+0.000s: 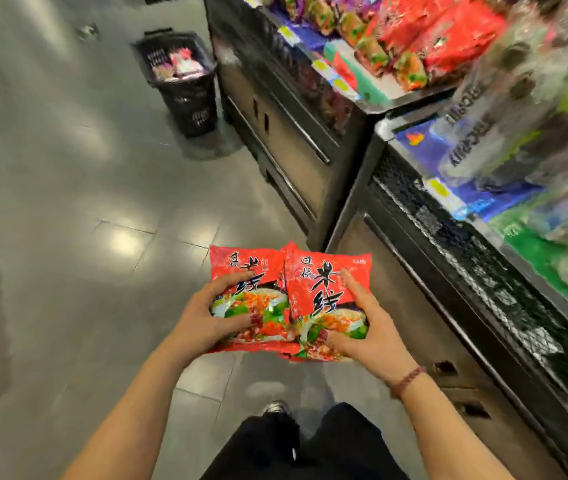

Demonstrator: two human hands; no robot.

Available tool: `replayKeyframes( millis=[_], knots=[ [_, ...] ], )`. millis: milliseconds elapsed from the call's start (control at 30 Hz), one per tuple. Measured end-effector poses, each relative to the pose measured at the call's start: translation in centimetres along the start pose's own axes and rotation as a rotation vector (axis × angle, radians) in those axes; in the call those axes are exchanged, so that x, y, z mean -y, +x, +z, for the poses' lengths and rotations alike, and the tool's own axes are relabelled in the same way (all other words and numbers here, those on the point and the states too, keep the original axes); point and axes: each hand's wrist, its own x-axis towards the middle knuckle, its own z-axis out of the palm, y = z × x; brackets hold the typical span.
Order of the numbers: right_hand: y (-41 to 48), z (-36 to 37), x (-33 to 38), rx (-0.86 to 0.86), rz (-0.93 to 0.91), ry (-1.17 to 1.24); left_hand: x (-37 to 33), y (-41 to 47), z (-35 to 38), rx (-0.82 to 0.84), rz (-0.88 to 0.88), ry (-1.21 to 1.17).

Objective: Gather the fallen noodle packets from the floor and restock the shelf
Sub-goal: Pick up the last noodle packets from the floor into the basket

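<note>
The left hand [213,313] gripped a red plastic noodle packet [268,306] printed with black characters and a bowl of noodles. Its fingers curled over the packet's left edge and its thumb pressed on the front. The right hand [369,327] grasped a second red noodle packet [320,299] of the same print, with fingers round the right edge and thumb across the lower front. The two packets were held side by side, face up, their inner edges overlapping. More red wrapper showed beneath the second one, though how many packets lay under it could not be told. Both were in the air above the grey tiled floor [85,202], just off the front edge of the dark metal shelf [466,265]. That shelf carried blurred red, blue and green packets.

A beaded bracelet [408,375] circled the right wrist. A black plastic basket [189,105] holding pink and white packs stood on the floor beside the far end of the shelf run, well apart from the hands.
</note>
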Motion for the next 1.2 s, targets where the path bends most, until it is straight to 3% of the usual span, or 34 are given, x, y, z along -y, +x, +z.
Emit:
replayKeyframes(
  millis=[333,700,933,1200],
  knots=[
    [20.1,3.0,5.7,0.276,-0.047,-0.047,-0.9,9.6,-8.2,-0.329,-0.030,-0.133],
    [45.0,5.0,14.8,0.503,-0.085,0.011,-7.3,25.8,-19.1,-0.536,-0.028,-0.141],
    [55.9,9.3,19.1,0.518,-0.083,0.062,-8.4,34.7,-27.2,-0.586,-0.050,-0.190],
    [70.2,17.6,24.7,0.426,-0.072,0.043,-9.6,46.5,-42.2,-0.509,-0.046,-0.167]
  ],
)
